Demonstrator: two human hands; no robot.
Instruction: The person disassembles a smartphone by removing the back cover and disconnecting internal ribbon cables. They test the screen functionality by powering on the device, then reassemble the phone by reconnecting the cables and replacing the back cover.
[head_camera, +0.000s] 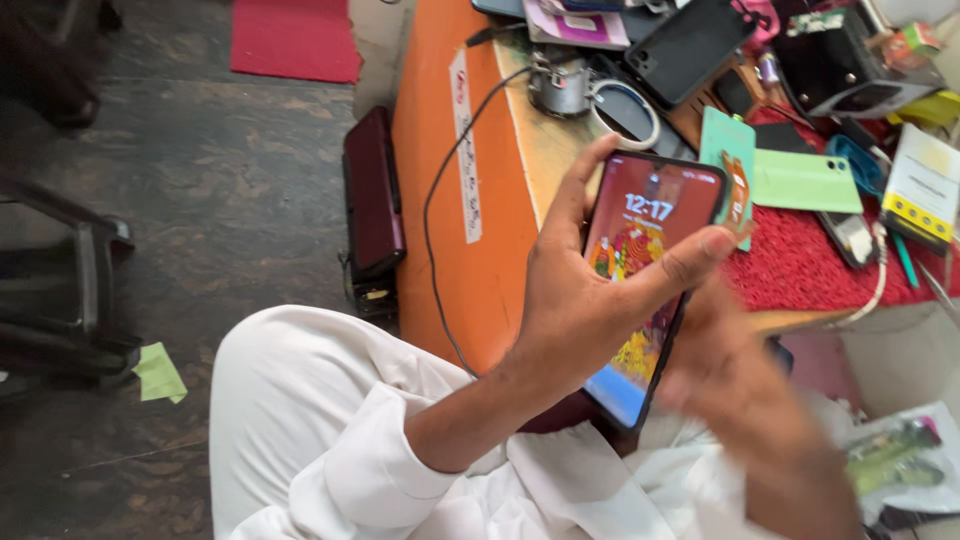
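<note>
Holding lit phone (645, 270) in left hand (590, 300) | right hand (750, 400) blurred, grip unreadable

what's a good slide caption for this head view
Left hand holds a lit smartphone over a cluttered orange workbench; the blurred right hand hovers beside it.

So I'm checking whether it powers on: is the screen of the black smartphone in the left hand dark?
No, the black smartphone held in the left hand shows a lit, colourful screen.
</note>
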